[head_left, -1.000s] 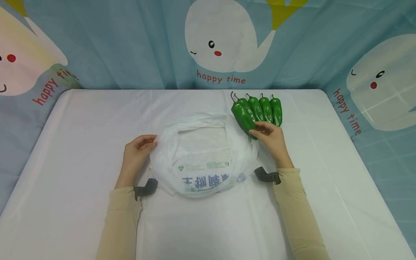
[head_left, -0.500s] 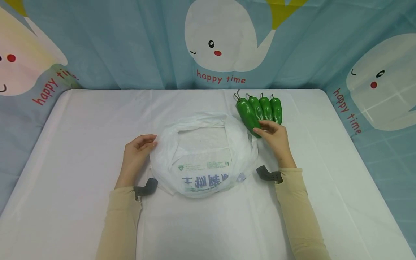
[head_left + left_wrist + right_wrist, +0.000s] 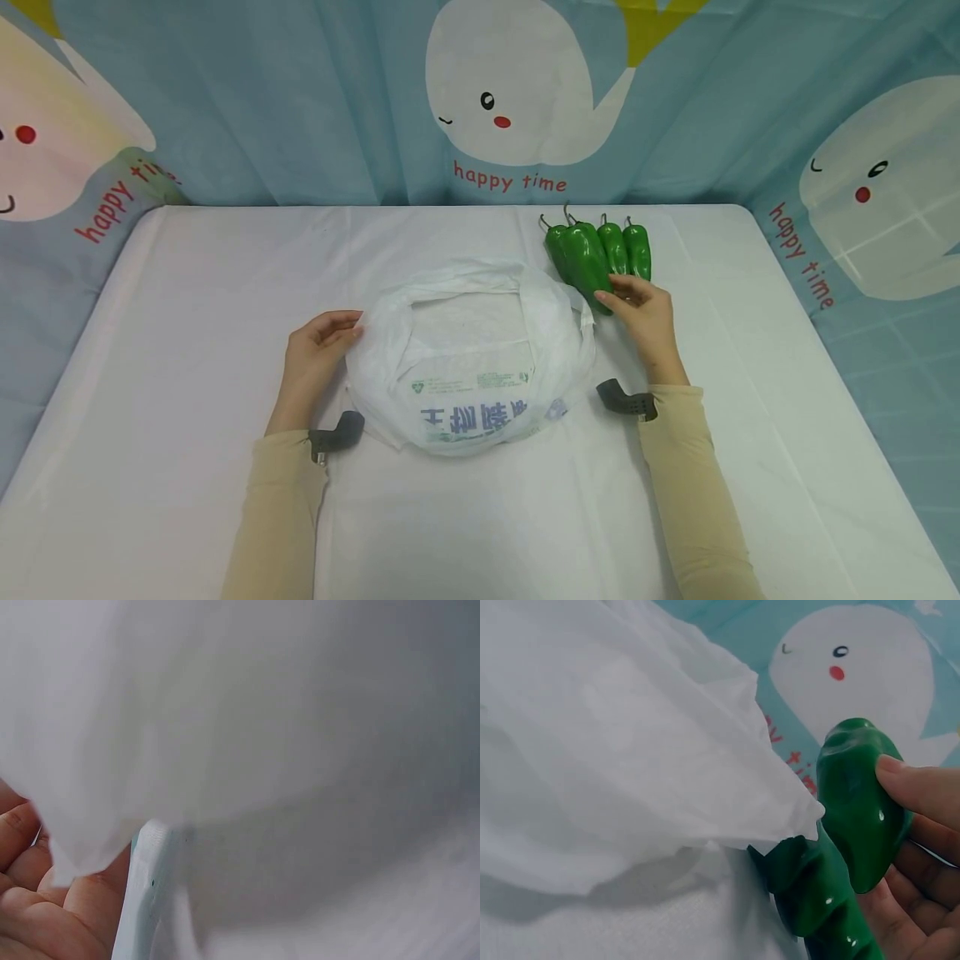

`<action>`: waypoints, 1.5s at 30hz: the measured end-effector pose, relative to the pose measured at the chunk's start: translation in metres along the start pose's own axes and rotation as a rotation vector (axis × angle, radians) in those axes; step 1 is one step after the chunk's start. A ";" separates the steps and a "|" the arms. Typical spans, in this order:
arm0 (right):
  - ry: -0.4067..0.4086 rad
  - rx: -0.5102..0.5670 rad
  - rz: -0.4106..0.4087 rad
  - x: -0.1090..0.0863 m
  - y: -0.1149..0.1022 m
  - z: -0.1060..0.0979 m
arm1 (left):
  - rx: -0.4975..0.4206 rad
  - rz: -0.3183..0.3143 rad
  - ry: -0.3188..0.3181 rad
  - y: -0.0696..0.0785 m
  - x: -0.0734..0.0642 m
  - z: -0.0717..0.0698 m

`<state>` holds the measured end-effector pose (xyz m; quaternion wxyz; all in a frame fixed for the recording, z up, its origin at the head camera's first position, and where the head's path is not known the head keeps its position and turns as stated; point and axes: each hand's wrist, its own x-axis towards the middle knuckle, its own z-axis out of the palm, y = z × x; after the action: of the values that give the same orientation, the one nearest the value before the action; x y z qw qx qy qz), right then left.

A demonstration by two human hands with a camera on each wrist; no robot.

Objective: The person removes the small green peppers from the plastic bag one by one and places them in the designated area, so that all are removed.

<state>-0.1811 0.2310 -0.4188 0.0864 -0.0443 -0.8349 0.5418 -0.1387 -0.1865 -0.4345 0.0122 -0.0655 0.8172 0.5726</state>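
A green pepper (image 3: 588,260) is pinched between the thumb and fingers of my right hand (image 3: 645,321), at its lower end, with the stem pointing away. More green peppers (image 3: 638,250) lie in a row behind it, one partly covered by the held pepper. In the middle of the table sits a white plastic bag (image 3: 551,350) with blue lettering, its mouth spread wide. My left hand (image 3: 318,354) holds the bag's left edge between thumb and fingers; in the left wrist view the bag's film hides the fingertips. The right wrist view has the held pepper (image 3: 861,802) beside the bag's edge.
A white cloth covers the table (image 3: 187,333), and its back edge runs just behind the peppers. A blue curtain (image 3: 300,100) with whale prints hangs round the back and sides. Both wrists carry dark camera mounts (image 3: 341,432).
My right hand has moved a little to the right with the green pepper, passing over the row, so a pepper at its left end shows again. The left hand and bag have stayed in place.
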 end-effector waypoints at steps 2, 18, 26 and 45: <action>0.013 -0.005 0.002 0.001 0.001 -0.001 | 0.002 0.003 0.000 0.000 0.000 0.000; 0.090 0.044 0.033 0.002 0.004 -0.004 | -0.022 0.014 -0.017 0.002 -0.003 -0.001; 0.165 0.049 0.015 0.004 0.008 -0.009 | -0.016 0.004 -0.020 0.003 -0.002 -0.001; 0.326 0.140 -0.005 0.008 0.016 -0.020 | -0.010 0.008 -0.021 0.002 -0.002 -0.001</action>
<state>-0.1856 0.2569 -0.4242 0.2249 -0.1231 -0.7700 0.5842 -0.1367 -0.1867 -0.4315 0.0181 -0.0563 0.8145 0.5772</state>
